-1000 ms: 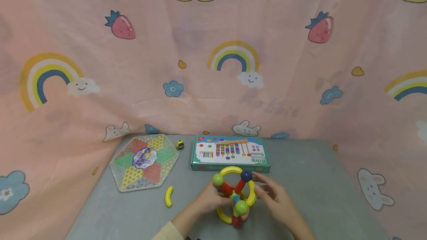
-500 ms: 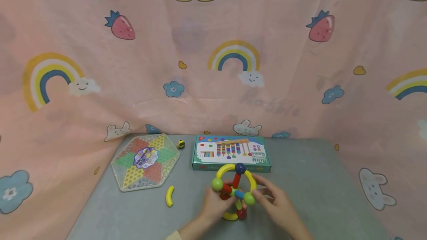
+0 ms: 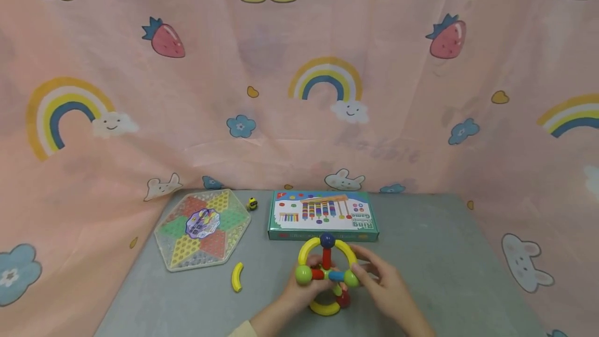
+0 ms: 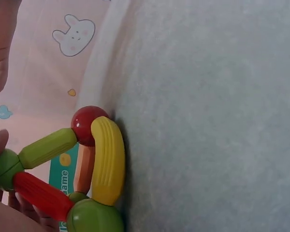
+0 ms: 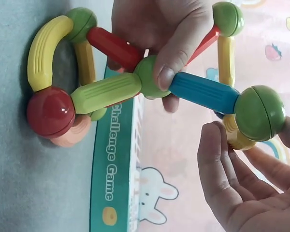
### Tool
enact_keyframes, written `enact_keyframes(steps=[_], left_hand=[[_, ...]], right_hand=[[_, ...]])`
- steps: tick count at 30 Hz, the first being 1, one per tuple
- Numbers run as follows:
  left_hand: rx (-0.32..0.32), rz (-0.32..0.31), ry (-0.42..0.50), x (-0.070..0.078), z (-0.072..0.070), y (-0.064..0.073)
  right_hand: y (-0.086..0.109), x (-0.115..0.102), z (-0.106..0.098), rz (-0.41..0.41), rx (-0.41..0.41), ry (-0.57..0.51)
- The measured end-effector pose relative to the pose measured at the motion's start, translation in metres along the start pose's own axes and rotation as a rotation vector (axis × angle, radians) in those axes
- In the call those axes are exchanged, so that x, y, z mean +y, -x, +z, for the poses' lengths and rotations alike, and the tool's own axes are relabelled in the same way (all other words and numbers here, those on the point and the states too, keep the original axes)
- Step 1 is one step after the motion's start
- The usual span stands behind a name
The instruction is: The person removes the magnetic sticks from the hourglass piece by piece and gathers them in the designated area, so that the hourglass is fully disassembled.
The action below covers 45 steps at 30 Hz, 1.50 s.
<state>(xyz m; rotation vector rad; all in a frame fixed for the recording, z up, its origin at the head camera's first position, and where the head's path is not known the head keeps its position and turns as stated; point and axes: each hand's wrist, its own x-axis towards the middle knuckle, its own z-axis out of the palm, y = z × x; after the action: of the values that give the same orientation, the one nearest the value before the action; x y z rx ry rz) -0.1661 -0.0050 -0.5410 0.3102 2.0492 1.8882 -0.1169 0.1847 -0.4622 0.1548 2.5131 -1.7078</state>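
A ball-and-stick building toy (image 3: 326,259) stands on the table between both hands. Its upper part has green balls left and right, a dark blue ball (image 3: 327,241) at the back and yellow curved sticks between them. Red, blue (image 5: 203,92) and light green sticks meet at a central green ball (image 5: 152,77). Below, a yellow curved stick (image 4: 108,162) and a red ball (image 5: 50,113) rest low by the tabletop. My left hand (image 3: 304,287) grips the toy at the central ball. With thumb and fingers, my right hand (image 3: 386,285) holds the right green ball (image 5: 260,113) and its yellow stick.
A loose yellow curved stick (image 3: 237,277) lies left of the hands. Behind it are a hexagonal star-patterned game board (image 3: 203,228) and a small yellow-and-black figure (image 3: 252,204). The Ring Challenge Game box (image 3: 323,215) lies just beyond the toy, before a pink curtain (image 3: 398,134).
The toy's upper part has turned: the dark blue ball has swung left to the back middle, and the blue stick now points right. The right hand has stayed nearly in place.
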Motion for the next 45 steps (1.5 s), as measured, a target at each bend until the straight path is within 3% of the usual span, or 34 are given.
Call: enact_keyframes(steps=[4, 8, 15, 21, 26, 34, 45], left_hand=[[0.010, 0.011, 0.007, -0.002, 0.003, 0.000], [0.064, 0.021, 0.014, -0.001, 0.008, 0.002], [0.134, 0.030, 0.012, 0.000, 0.014, 0.004], [0.080, 0.086, 0.080, -0.002, 0.014, 0.003], [0.056, 0.068, 0.102, -0.004, 0.014, 0.002], [0.058, 0.042, 0.128, -0.005, 0.015, 0.000], [0.021, 0.023, 0.112, -0.002, 0.013, 0.001]], right_hand=[[0.000, 0.003, 0.000, 0.004, 0.036, 0.022], [0.002, 0.003, 0.000, -0.012, 0.095, 0.034], [0.007, -0.003, 0.003, -0.086, 0.128, 0.083], [0.006, -0.002, 0.007, -0.127, 0.140, 0.214], [0.004, 0.001, 0.011, -0.170, 0.174, 0.283], [0.005, 0.002, 0.015, -0.210, 0.187, 0.311], [0.001, 0.003, 0.016, -0.161, 0.175, 0.349]])
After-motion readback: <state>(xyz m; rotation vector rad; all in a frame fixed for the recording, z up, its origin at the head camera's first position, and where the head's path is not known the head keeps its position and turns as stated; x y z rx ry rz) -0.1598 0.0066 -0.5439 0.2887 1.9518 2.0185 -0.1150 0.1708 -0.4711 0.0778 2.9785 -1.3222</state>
